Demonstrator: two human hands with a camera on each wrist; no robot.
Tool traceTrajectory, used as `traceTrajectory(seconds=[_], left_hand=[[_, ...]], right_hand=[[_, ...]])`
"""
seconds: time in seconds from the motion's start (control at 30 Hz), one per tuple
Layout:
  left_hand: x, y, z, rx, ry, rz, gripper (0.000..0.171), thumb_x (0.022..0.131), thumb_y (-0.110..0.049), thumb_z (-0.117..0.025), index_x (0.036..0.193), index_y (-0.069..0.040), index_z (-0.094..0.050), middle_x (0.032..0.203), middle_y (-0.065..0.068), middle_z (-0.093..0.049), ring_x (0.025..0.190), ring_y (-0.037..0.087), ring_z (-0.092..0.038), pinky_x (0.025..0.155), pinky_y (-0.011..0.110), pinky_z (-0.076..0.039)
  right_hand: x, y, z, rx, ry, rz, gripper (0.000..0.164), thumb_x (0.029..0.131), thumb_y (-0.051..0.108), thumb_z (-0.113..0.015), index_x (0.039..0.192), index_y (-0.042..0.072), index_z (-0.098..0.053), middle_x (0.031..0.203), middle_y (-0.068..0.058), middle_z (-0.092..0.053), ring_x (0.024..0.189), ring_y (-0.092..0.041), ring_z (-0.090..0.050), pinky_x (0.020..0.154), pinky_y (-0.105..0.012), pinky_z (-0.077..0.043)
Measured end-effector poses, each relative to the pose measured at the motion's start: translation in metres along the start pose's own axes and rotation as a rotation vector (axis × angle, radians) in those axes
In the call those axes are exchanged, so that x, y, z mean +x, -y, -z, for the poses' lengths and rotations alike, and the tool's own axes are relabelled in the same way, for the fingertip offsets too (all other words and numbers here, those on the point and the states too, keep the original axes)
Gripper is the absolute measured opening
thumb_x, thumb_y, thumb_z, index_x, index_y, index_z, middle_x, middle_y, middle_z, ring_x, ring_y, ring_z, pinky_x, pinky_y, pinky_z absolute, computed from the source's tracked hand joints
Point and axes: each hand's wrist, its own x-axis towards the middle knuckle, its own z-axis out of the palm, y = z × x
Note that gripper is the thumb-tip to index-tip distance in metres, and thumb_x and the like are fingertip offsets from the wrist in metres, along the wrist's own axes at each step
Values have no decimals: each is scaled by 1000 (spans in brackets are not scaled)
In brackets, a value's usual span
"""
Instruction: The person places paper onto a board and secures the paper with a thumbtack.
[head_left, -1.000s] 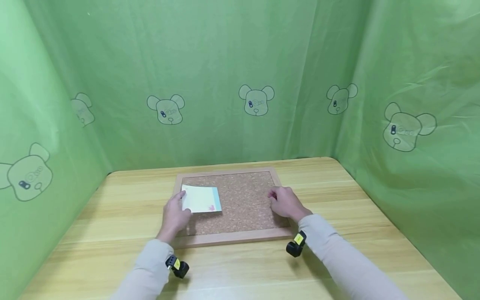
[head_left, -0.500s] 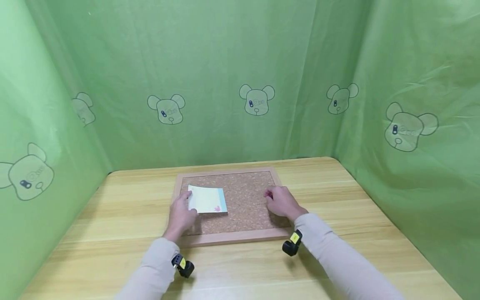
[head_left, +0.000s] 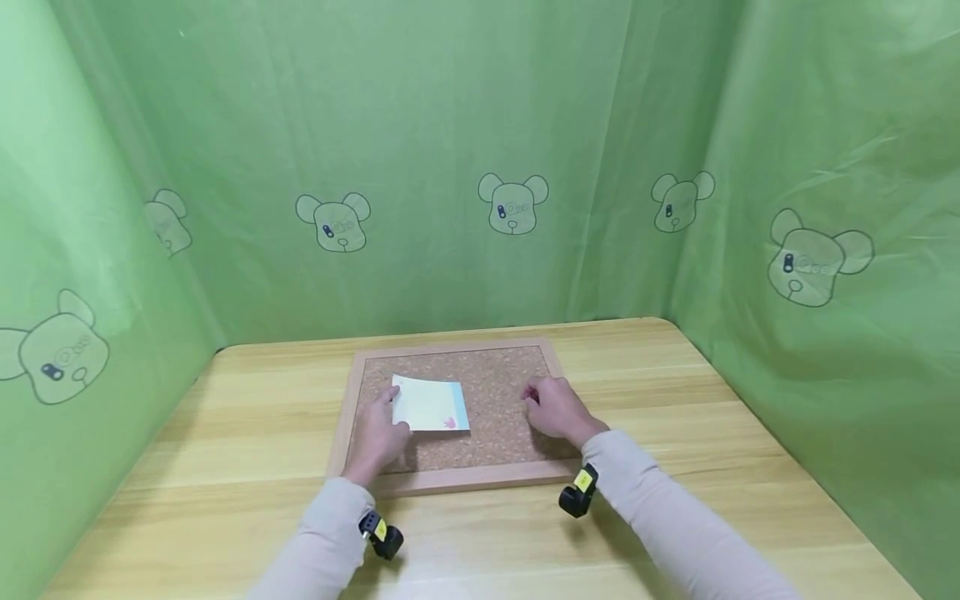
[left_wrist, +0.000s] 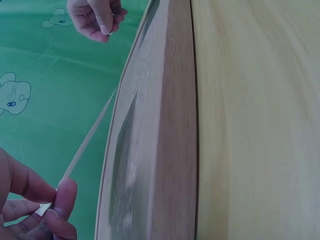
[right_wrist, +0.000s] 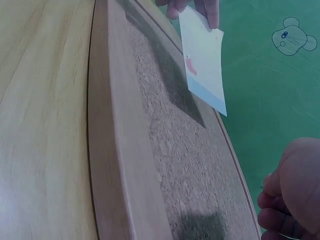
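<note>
A white paper note (head_left: pixel 431 406) with a blue strip along its right edge and a small pink print hangs over the corkboard (head_left: pixel 495 442). My left hand (head_left: pixel 381 432) pinches it by its left edge, thumb below and fingers above. In the left wrist view the note shows edge-on, tilted above the cork. Over the board's right part is my right hand (head_left: pixel 557 408), fingers curled in a pinch. A thin, shiny point of a pin (right_wrist: pixel 262 188) peeks out at its fingertips in the right wrist view; the rest of the pin is hidden.
The corkboard's wooden frame (head_left: pixel 480 477) rises slightly above the wooden table (head_left: pixel 480 542). Green curtains (head_left: pixel 420 100) with bear-head prints stand behind and on both sides. A small black camera is strapped to each wrist.
My left hand has carried the note to the right, toward the middle of the corkboard. My right hand has drifted slightly left, still pinched.
</note>
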Motion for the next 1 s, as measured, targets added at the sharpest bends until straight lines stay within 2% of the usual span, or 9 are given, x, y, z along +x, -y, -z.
traceTrajectory(seconds=[0.07, 0.13, 0.23, 0.3, 0.4, 0.63, 0.73, 0.9, 1.0], left_hand=[[0, -2, -2, -12, -1, -6, 71, 70, 12, -54, 140, 5, -45, 133, 29, -52, 98, 35, -57, 51, 27, -45], [0, -3, -4, -25, 6, 1, 70, 71, 13, -54, 140, 3, -45, 130, 29, -54, 77, 28, -57, 47, 25, -42], [0, -4, -8, -42, 28, 22, 71, 73, 12, -53, 142, 1, -44, 127, 27, -56, 50, 15, -41, 42, 23, -40], [1, -5, -10, -52, 39, 28, 71, 74, 12, -53, 143, 0, -43, 123, 26, -59, 42, 9, -30, 39, 23, -39], [1, -6, -13, -61, 41, 21, 71, 74, 12, -53, 143, 0, -43, 117, 25, -62, 41, 8, -33, 39, 23, -40], [0, -9, -19, -77, 50, 28, 70, 75, 13, -53, 143, 1, -43, 132, 27, -53, 51, 18, -58, 40, 25, -44], [0, -12, -21, -62, 50, 21, 69, 74, 13, -53, 142, 2, -44, 134, 27, -52, 74, 26, -65, 50, 29, -51], [-1, -16, -26, -33, 49, 11, 70, 72, 12, -54, 141, 2, -45, 143, 26, -44, 117, 35, -53, 85, 39, -54], [-1, -16, -29, -26, 43, 3, 70, 72, 12, -54, 140, 3, -45, 144, 26, -42, 130, 39, -43, 104, 48, -41]], right_hand=[[0, 1, -1, 8, 1, 1, 12, 83, 1, -59, 92, 1, -67, 78, -4, -64, 69, -16, -56, 64, -32, -52], [1, 2, -1, 9, -3, 3, 13, 83, 1, -59, 92, 1, -68, 80, -4, -64, 70, -16, -56, 65, -32, -52], [2, 3, -2, 12, -3, 3, 13, 83, -1, -58, 92, 1, -68, 80, -4, -64, 70, -16, -56, 64, -31, -51], [2, 5, -2, 10, -4, 1, 13, 83, -2, -58, 91, 1, -68, 79, -4, -63, 69, -16, -55, 63, -31, -51], [3, 8, -3, 6, -1, -3, 13, 82, -2, -59, 90, 2, -68, 77, -3, -62, 68, -16, -55, 62, -30, -50], [5, 14, -5, 4, 14, -2, 13, 83, -2, -58, 91, 1, -68, 78, -2, -63, 68, -14, -54, 63, -30, -51], [6, 16, -6, -1, 16, -2, 14, 83, -2, -58, 91, 2, -68, 78, -3, -63, 68, -14, -54, 63, -30, -51], [7, 18, -7, -5, 32, -9, 16, 82, -3, -57, 92, 1, -68, 79, -3, -63, 68, -15, -55, 64, -30, -51], [8, 20, -7, 2, 42, -12, 17, 82, -3, -56, 94, 1, -68, 80, -4, -63, 69, -15, -55, 65, -30, -51]])
